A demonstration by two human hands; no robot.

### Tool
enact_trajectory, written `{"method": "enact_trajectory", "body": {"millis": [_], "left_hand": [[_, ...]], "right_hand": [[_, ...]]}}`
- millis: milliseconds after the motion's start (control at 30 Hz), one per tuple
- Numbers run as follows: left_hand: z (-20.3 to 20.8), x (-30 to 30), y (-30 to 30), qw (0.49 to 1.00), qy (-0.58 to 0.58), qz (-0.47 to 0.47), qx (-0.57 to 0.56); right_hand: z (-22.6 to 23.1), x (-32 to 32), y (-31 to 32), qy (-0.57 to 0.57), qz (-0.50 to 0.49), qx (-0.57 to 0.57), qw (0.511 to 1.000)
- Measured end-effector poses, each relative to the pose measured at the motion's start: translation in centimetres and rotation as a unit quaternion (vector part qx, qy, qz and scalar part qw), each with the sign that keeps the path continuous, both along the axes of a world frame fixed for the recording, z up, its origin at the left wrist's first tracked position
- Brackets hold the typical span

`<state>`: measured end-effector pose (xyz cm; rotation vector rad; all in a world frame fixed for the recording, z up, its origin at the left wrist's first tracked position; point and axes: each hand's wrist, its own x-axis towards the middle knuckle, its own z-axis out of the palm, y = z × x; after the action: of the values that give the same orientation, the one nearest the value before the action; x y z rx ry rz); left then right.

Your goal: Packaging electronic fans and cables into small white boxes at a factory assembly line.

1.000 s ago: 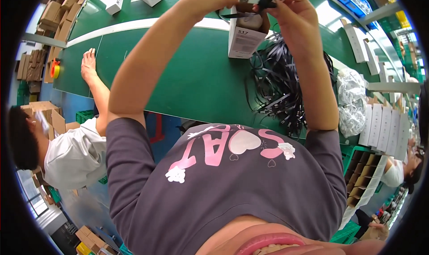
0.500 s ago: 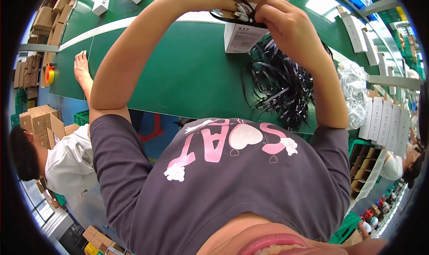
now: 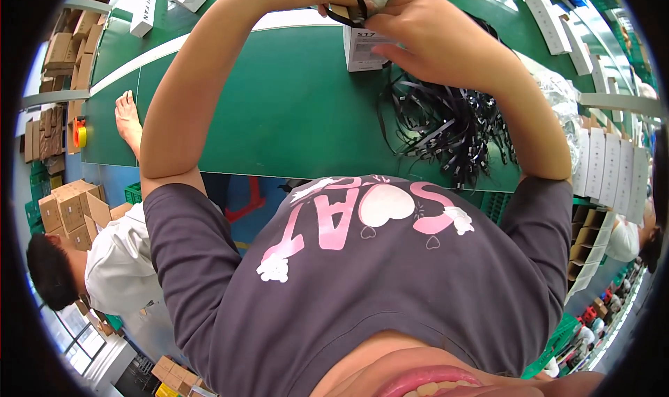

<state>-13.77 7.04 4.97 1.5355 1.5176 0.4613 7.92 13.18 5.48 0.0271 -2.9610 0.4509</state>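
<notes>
The box [image 3: 361,52] looks smooth cardboard, the black straps [image 3: 456,122] glossy.

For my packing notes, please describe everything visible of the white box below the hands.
The white box looks like card, with dark print on its front. It stands upright on the green table, left of the black strap heap. A black band loops at its top. The right hand hides its upper right part; whether it touches the box, I cannot tell.
</notes>
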Motion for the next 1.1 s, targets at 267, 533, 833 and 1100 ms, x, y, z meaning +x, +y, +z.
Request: {"method": "enact_trajectory", "body": {"millis": [267,533,833,1100], "left_hand": [[-2.0,-3.0,-4.5,0.926,-0.314,0.171,0.124],[-3.2,4.4,-4.9,0.945,-0.227,0.176,0.155],[-4.0,4.6,-7.5,0.957,-0.120,0.184,0.188],[-6.2,3.9,-7.8,0.957,-0.044,0.197,0.208]], "right_hand": [[-0.2,0.3,-0.6,0.140,-0.071,-0.062,0.986],[-1.5,-0.4,-0.5,0.067,0.013,0.170,0.983],[0.2,-0.7,-1.5,-0.027,-0.018,0.036,0.999],[-2.3,0.1,-3.3,0.163,-0.014,0.048,0.985]]}}
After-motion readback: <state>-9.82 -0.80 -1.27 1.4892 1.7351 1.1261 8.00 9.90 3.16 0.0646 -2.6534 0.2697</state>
